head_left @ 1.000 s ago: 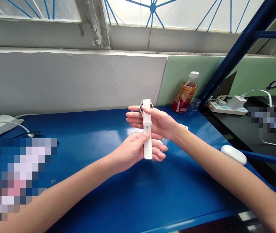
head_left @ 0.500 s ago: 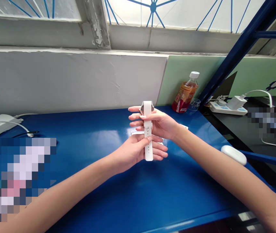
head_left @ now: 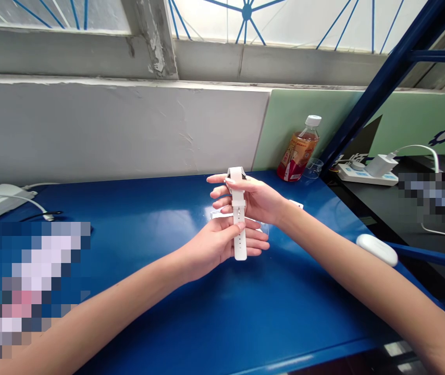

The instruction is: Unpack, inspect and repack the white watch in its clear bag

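Note:
A white wristwatch with a long perforated strap hangs between my two hands above the blue table. My left hand grips the lower strap, thumb on top and the other fingers stretched out behind it. Around the upper end, at the watch case, is my right hand, its thumb laid across the strap and its fingers behind. The strap covers most of the case. Below and behind the hands, a clear and white item lies partly hidden on the table.
A drink bottle stands at the back right beside a small clear cup. A white rounded case lies by my right forearm. Power strips sit at the left and right. A blue metal post slants upward at the right.
The watch's upper end has tipped slightly down, and my right thumb has moved up onto the strap near the case. My left hand is nearly unmoved.

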`<action>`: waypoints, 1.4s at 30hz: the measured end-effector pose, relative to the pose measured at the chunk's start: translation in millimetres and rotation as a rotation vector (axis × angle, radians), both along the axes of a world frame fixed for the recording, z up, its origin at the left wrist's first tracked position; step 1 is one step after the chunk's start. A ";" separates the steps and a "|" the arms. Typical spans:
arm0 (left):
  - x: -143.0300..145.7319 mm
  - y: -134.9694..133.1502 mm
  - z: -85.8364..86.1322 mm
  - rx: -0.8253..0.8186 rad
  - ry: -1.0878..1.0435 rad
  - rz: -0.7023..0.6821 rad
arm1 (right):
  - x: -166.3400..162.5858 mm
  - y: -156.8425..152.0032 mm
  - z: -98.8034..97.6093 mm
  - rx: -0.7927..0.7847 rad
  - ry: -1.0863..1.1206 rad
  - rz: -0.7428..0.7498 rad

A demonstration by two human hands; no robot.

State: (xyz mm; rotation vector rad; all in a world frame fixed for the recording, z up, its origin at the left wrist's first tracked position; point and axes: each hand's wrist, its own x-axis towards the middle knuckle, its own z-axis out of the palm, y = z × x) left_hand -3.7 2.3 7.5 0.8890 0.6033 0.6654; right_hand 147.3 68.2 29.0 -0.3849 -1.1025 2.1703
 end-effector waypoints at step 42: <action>-1.4 -4.2 7.9 0.142 0.091 -0.142 | -6.7 -8.4 4.9 -0.014 -0.123 -0.220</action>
